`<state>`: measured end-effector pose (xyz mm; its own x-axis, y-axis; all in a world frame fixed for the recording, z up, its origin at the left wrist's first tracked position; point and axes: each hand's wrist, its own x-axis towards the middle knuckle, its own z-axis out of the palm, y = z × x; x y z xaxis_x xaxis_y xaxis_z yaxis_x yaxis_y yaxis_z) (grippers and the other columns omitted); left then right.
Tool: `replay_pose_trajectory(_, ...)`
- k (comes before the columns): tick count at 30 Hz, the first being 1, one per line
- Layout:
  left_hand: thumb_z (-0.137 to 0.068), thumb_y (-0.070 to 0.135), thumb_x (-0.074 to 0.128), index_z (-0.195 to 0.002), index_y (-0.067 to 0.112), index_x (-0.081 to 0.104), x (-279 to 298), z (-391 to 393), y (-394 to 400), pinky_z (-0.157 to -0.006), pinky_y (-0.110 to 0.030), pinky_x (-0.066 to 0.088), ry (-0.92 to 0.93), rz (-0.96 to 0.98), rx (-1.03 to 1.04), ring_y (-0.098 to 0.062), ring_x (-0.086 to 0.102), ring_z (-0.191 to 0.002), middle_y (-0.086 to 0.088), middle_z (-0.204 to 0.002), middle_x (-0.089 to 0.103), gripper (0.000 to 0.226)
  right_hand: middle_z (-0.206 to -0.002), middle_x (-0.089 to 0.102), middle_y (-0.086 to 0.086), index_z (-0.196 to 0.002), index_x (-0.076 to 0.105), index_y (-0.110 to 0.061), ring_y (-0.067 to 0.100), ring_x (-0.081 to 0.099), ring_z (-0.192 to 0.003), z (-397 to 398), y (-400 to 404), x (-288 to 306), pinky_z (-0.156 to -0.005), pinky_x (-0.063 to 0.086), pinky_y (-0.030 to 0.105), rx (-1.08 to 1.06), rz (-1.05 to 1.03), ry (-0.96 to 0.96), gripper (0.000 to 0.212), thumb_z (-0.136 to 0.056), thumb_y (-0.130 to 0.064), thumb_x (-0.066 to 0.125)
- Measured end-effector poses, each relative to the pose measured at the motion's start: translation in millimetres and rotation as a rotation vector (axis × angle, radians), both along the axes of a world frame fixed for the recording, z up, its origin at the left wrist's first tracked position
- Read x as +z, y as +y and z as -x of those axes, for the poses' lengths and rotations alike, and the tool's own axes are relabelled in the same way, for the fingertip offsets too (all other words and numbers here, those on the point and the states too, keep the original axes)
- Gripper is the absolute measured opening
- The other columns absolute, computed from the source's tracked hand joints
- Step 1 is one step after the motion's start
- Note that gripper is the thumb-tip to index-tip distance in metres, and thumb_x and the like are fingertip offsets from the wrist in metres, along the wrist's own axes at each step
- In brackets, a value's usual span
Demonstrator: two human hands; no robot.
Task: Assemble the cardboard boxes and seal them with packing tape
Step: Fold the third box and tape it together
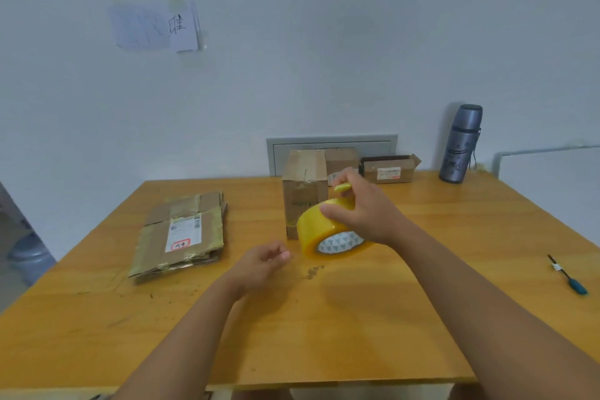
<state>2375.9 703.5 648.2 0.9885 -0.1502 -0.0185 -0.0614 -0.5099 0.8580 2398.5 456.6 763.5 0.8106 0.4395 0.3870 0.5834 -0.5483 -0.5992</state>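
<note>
My right hand (pixel 363 208) grips a yellow roll of packing tape (pixel 321 235) held just above the wooden table (pixel 324 334), with a loose end of tape curling up by my fingers. An upright assembled cardboard box (pixel 303 185) stands right behind the roll. My left hand (pixel 264 261) hovers to the left of the roll, fingers loosely curled, holding nothing. A stack of flattened cardboard boxes (pixel 181 234) with a white label lies on the table's left side.
Two more small boxes (pixel 389 169) sit at the table's far edge by the wall. A grey thermos flask (pixel 461 143) stands at the back right. A pen-like tool with a teal handle (pixel 568 274) lies near the right edge.
</note>
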Motion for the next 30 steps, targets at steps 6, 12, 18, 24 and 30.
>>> replay_pose_trajectory(6,-0.098,0.013,0.06,-0.108,0.032,0.067,64.4,-6.4,14.5,-0.083,-0.039,0.051,-0.153,0.058,0.005,-0.01,0.062,-0.074,0.004,-0.073,0.061,0.022,-0.095,0.05,-0.008,-0.108,0.046,-0.026,0.009,0.049,-0.084,-16.3,-22.7,37.6,-0.065,0.04,0.026,-0.096,-0.185,-0.009,0.043,-0.076,-0.052,0.059)
replay_pose_trajectory(12,-0.091,0.002,0.067,-0.128,0.035,0.052,110.2,-14.0,13.4,-0.073,-0.026,0.054,-0.045,0.171,0.021,-0.017,0.062,-0.074,-0.009,-0.081,0.062,0.052,-0.09,0.048,-0.006,-0.105,0.049,-0.021,0.011,0.045,-0.078,-26.4,-40.5,52.2,-0.066,0.039,0.026,-0.172,-0.334,-0.052,0.043,-0.075,-0.05,0.061)
replay_pose_trajectory(18,-0.093,0.016,0.066,-0.094,0.014,0.064,123.1,-30.6,19.9,-0.078,-0.028,0.048,0.012,0.29,0.18,-0.015,0.059,-0.091,-0.002,-0.098,0.065,0.002,-0.091,0.047,-0.006,-0.108,0.05,-0.017,0.011,0.043,-0.079,-40.9,-52.5,55.3,-0.066,0.039,0.025,-0.214,-0.376,-0.068,0.042,-0.079,-0.046,0.062)
replay_pose_trajectory(24,-0.097,0.01,0.061,-0.112,0.01,0.065,132.1,-54.3,10.0,-0.079,-0.03,0.05,-0.017,0.507,0.337,-0.017,0.059,-0.081,-0.006,-0.087,0.062,0.016,-0.093,0.047,-0.007,-0.11,0.048,-0.018,0.009,0.044,-0.082,-67.9,-53.1,50.9,-0.066,0.038,0.024,-0.264,-0.382,-0.073,0.031,-0.092,-0.037,0.065)
replay_pose_trajectory(30,-0.096,0.011,0.062,-0.102,0.005,0.065,128.2,-78.9,8.4,-0.072,-0.029,0.054,0.029,0.502,0.444,-0.02,0.062,-0.081,-0.011,-0.09,0.063,0.008,-0.098,0.047,-0.004,-0.116,0.046,-0.017,0.013,0.045,-0.085,-89.3,-59.0,44.8,-0.067,0.042,0.026,-0.316,-0.298,-0.05,0.034,-0.093,-0.036,0.064)
